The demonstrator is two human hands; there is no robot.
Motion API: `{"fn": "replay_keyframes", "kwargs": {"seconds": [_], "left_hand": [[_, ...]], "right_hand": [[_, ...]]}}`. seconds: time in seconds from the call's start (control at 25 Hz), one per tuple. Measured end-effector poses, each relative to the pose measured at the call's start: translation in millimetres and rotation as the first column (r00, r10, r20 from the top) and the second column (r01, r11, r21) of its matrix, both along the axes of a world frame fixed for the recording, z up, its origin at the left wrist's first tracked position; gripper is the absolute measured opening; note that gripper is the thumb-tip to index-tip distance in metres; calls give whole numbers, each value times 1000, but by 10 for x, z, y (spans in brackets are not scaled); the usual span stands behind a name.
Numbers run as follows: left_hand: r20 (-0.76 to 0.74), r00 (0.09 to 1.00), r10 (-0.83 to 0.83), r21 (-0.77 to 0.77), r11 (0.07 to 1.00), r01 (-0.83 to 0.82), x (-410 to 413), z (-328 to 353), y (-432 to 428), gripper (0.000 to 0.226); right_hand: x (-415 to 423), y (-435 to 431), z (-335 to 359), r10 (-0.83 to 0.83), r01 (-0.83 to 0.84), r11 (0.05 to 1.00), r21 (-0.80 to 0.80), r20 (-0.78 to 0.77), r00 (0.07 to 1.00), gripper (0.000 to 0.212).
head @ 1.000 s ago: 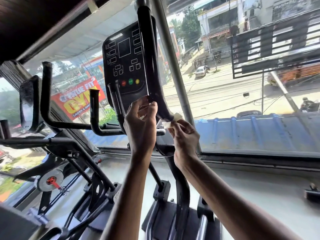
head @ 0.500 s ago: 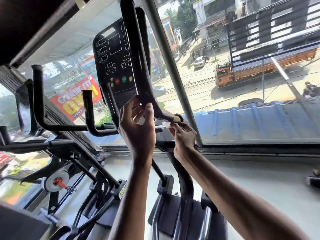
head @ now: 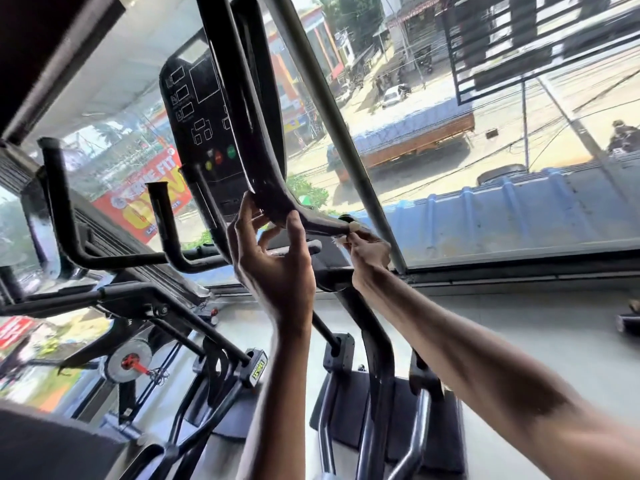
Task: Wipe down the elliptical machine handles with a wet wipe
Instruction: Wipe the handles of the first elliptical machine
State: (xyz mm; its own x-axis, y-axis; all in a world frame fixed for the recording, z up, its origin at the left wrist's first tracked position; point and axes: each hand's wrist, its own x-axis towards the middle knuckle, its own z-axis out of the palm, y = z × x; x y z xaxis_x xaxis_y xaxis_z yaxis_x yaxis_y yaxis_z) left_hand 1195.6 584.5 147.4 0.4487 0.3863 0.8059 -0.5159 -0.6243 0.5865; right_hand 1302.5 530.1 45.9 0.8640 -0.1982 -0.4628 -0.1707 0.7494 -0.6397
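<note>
A black elliptical machine [head: 221, 109] stands before a wide window [head: 485, 150]. Its rigid curved handle [head: 263, 161] looks solid, best steadied at the bend, where the left hand [head: 273, 258] loosely cups it. The right hand [head: 369, 252] pinches a small, limp wet wipe [head: 352, 227] against the handle's lower end.

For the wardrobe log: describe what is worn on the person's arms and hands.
Nothing is worn. The left hand and right hand are bare, with no gloves, rings, watch or bands showing. Both forearms are uncovered as far as the frame shows; no sleeve comes into view.
</note>
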Motion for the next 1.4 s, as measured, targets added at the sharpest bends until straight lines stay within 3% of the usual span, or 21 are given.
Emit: {"fn": "replay_keyframes", "kwargs": {"seconds": [0.16,0.44,0.6,0.72,0.8,0.88,1.0,1.2,1.32,1.4], "left_hand": [[8,1000,-10,9,1000,10,-3,4,-8,51],[-18,1000,-21,-73,997,19,8,46,21,45],[-18,1000,-7,-97,995,5,-16,79,-15,42],[-32,999,-16,-101,995,12,-34,65,-37,45],[-32,999,-35,-95,995,32,-28,37,-38,49],[-23,1000,-20,-79,997,18,-16,19,-68,52],[-4,1000,11,-64,998,-11,20,-23,-131,54],[-11,993,117,-21,993,-117,81,-88,-177,57],[-2,977,214,2,977,-214,123,-123,-292,63],[-3,965,263,-2,965,-263,161,-149,-366,66]], "right_hand": [[-28,-21,21,36,-36,999,-3,19,999,7],[-939,35,714,23,-131,960,249,395,918,8],[-973,58,731,-3,-107,963,247,407,913,10],[-750,66,555,-25,-48,977,208,333,943,15],[-487,83,348,-18,-10,994,112,247,969,20],[-215,78,134,3,10,996,-83,148,989,18],[60,-57,-68,65,-32,917,-397,70,995,8],[363,-249,-158,298,-40,655,-754,210,931,29],[398,-316,-251,385,251,468,-847,451,805,29],[454,-374,-363,415,334,412,-848,501,759,32]]}}
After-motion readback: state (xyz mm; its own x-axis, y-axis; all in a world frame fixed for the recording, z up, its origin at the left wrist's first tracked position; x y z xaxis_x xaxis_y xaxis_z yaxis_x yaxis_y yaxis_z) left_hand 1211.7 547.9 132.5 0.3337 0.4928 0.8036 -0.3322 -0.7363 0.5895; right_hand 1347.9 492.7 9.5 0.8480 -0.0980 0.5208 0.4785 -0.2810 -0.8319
